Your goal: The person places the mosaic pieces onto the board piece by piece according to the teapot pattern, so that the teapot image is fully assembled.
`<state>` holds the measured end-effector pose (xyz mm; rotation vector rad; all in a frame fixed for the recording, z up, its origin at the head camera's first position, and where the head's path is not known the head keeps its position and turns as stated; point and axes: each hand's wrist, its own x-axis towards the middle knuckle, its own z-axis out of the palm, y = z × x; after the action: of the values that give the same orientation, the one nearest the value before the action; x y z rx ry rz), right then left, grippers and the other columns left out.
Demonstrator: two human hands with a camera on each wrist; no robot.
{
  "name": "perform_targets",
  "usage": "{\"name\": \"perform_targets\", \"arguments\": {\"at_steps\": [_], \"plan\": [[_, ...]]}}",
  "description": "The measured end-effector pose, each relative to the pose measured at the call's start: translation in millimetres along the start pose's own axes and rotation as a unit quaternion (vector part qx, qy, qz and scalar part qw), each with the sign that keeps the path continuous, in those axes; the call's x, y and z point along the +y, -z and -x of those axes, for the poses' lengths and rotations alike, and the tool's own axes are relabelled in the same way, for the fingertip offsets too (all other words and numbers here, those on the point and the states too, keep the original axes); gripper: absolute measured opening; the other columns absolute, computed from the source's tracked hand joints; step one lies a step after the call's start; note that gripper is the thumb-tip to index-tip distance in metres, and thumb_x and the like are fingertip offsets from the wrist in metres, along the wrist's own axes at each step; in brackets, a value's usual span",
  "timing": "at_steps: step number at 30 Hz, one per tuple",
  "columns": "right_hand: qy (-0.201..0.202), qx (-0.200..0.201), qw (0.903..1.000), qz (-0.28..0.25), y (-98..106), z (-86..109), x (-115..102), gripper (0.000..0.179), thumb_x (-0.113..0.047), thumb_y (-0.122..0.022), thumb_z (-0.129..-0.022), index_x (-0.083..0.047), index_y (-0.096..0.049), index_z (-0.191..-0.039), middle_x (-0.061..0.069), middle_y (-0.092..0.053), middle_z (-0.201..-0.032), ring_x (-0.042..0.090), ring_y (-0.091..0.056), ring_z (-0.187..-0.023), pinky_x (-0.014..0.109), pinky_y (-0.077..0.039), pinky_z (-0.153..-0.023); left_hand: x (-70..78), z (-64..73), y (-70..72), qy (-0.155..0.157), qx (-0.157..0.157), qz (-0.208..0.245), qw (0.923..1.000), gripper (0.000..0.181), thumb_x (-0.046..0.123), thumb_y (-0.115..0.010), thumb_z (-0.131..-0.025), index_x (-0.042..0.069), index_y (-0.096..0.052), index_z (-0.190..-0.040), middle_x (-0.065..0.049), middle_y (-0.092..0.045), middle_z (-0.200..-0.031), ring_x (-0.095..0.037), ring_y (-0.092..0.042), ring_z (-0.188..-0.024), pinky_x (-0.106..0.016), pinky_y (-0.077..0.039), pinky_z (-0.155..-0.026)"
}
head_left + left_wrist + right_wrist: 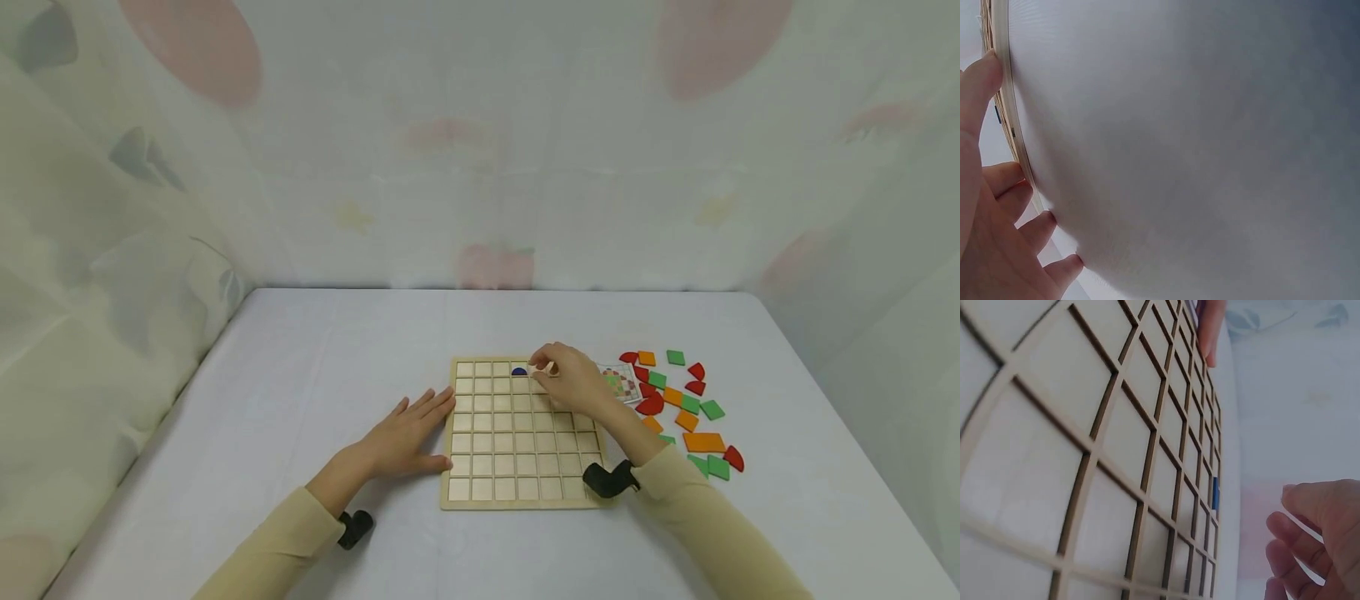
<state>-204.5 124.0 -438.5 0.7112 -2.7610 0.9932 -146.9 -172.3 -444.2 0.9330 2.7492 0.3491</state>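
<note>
Starting with the right grip (572,382): relaxed and loosely bent, with a gap between thumb and fingertips, holding nothing. Hangs around the far right part of the wooden grid board (504,443), but can't really tell if touching it. Just left of that, see the blue piece (519,372) in the far row, fourth square from the left. Over to the left grip (407,437): spread out with straight fingers, touching the board's left edge. Just past the board on the right, find a pattern card (618,385), partly hidden behind the right grip. Further out, spot red pieces (734,458), orange pieces (704,442) and green pieces (717,467), pretty scattered, some touching. Lie on a white-covered tabletop (337,358), in front of a printed curtain (442,183). Also note tan sleeves (270,550) on both arms.
</note>
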Motion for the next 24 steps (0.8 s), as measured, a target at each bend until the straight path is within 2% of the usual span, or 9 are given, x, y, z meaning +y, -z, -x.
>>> {"name": "perform_targets", "arguments": {"at_steps": [2, 8, 14, 20, 24], "plan": [[0.01, 0.011, 0.9999, -0.004, 6.3, 6.5, 0.9, 0.017, -0.011, -0.065, -0.085, -0.006, -0.065, -0.101, 0.004, -0.063, -0.092, 0.017, -0.058, -0.078, 0.03, -0.048, -0.066, -0.2, -0.1, -0.1, -0.001, 0.001, -0.001, 1.0, 0.087, 0.049, -0.062, -0.083, 0.005, -0.022, -0.146, -0.008, -0.015, -0.154, -0.034, -0.017, -0.139, -0.061, -0.019, -0.106], [0.002, 0.037, 0.9993, 0.01, 24.1, 27.2, 10.4, 0.015, -0.012, -0.065, -0.084, -0.011, -0.064, -0.099, -0.001, -0.063, -0.093, 0.014, -0.057, -0.08, 0.029, -0.049, -0.069, -0.7, 0.2, -0.6, -0.001, 0.001, -0.004, 1.0, 0.088, 0.049, -0.062, -0.083, 0.006, -0.021, -0.147, -0.008, -0.015, -0.154, -0.034, -0.017, -0.139, -0.061, -0.018, -0.106], [0.025, 0.063, 0.9975, 0.02, 42.7, 48.8, 23.8, 0.017, -0.008, -0.067, -0.082, -0.009, -0.064, -0.099, -0.001, -0.063, -0.093, 0.014, -0.056, -0.081, 0.029, -0.049, -0.066, -0.8, 0.5, -0.2, 0.0, 0.0, -0.003, 1.0, 0.087, 0.05, -0.061, -0.083, 0.006, -0.021, -0.147, -0.007, -0.015, -0.154, -0.033, -0.017, -0.14, -0.061, -0.018, -0.106], [0.037, 0.052, 0.9979, 0.01, 54.6, 70.1, 39.5, 0.018, -0.004, -0.067, -0.08, -0.008, -0.065, -0.098, -0.001, -0.064, -0.094, 0.013, -0.056, -0.08, 0.03, -0.05, -0.064, -0.5, 0.9, 0.5, 0.001, 0.0, -0.006, 1.0, 0.087, 0.049, -0.062, -0.083, 0.006, -0.022, -0.147, -0.008, -0.016, -0.154, -0.033, -0.018, -0.139, -0.061, -0.018, -0.106], [0.044, 0.035, 0.9983, 0.015, 57.6, 82.8, 52.8, 0.024, -0.003, -0.07, -0.078, -0.009, -0.063, -0.1, -0.001, -0.064, -0.095, 0.014, -0.057, -0.082, 0.034, -0.053, -0.068, 0.7, 1.8, 1.7, 0.005, -0.001, -0.005, 1.0, 0.087, 0.049, -0.062, -0.082, 0.006, -0.022, -0.146, -0.008, -0.016, -0.154, -0.033, -0.018, -0.139, -0.061, -0.018, -0.106]]}}
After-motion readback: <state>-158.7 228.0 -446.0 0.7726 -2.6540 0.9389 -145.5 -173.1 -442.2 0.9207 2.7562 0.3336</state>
